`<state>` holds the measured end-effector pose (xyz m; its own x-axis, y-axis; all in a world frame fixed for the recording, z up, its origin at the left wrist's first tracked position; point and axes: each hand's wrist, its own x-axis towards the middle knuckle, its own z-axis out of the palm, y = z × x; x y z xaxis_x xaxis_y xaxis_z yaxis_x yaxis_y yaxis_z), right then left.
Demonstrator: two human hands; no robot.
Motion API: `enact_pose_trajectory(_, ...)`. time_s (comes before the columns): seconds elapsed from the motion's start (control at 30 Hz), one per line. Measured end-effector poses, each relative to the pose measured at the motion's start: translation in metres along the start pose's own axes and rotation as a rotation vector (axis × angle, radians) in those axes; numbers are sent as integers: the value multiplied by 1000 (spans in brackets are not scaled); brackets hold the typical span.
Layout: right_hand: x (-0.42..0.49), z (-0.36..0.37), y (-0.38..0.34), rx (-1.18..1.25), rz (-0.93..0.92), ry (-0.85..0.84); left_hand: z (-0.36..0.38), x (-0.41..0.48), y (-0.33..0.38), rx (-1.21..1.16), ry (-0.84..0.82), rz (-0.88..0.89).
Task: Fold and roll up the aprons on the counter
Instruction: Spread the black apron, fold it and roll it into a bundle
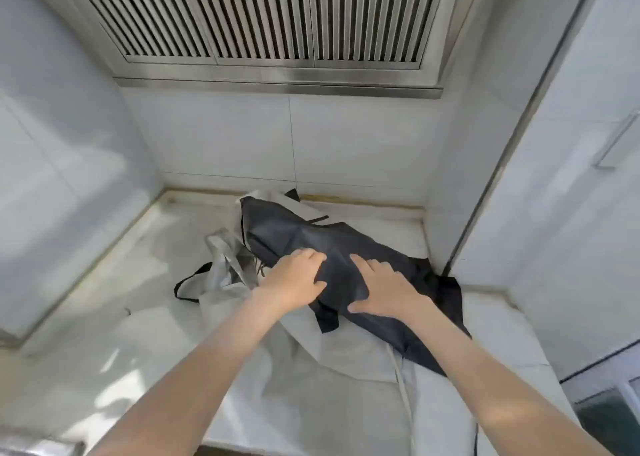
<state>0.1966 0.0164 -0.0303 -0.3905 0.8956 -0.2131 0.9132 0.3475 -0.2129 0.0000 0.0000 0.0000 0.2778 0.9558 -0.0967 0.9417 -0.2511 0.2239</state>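
Both of your grips are down on the dark apron. Your right grip lies flat with its fingers spread, pressing the cloth. Your left grip sits palm-down just beside it, fingers bent onto the fabric; I cannot tell whether it has a fold pinched or only presses.

The dark apron lies crumpled and slantwise toward the back right of the desk, on top of a pale apron that spreads toward you and over the front edge. A silvery apron is bunched just to the left, touching the pile.

You look to be at the very start with this one, flattening it before the first fold. Pin the middle with one flat palm and sweep the other outward, so the wrinkles run off the edge instead of gathering under your wrist. The cloth looks thin and slick and will likely slide on the pale apron beneath, so press straight down rather than pushing along.

The tiled wall crowds the right end, so draw the apron toward the bare part of the desk first. Lay the black tie inside the fold, or it will trail out of the roll.
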Motion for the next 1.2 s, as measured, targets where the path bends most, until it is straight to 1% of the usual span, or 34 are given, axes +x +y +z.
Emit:
enact_pose_trajectory(0.03,12,9,-3,-5,-1,-61,4,10,-6,19,-42,88)
enact_pose_trajectory(0.1,31,30,-4,-25,11,-119,15,27,-20,28,-116,238)
enact_pose_trajectory(0.17,43,46,-2,-39,33,-132,27,42,-32,74,-176,307)
enact_pose_trajectory(0.27,53,52,6,-62,61,-90,43,62,-41,271,-177,347)
enact_pose_trajectory(0.33,56,55,9,-48,72,-66,51,70,-42,388,-166,324)
enact_pose_trajectory(0.43,60,52,15,-13,76,-40,58,81,-43,440,-120,291)
enact_pose_trajectory(0.53,59,50,21,-49,93,17,58,86,-40,399,-46,244)
enact_pose_trajectory(0.6,55,51,25,-8,139,60,54,84,-33,355,8,197)
enact_pose_trajectory(0.7,42,49,28,96,215,198,42,73,-20,276,109,123)
enact_pose_trajectory(0.77,29,48,31,92,240,275,32,63,-9,215,155,94)
enact_pose_trajectory(0.87,-3,44,34,58,281,287,16,40,13,114,210,78)
enact_pose_trajectory(0.97,-39,41,42,92,402,295,2,13,35,31,242,54)
enact_pose_trajectory(1.07,-79,39,51,248,493,383,-5,-24,55,-54,260,-13)
enact_pose_trajectory(1.2,-138,38,45,286,588,380,2,-85,79,-115,211,-65)
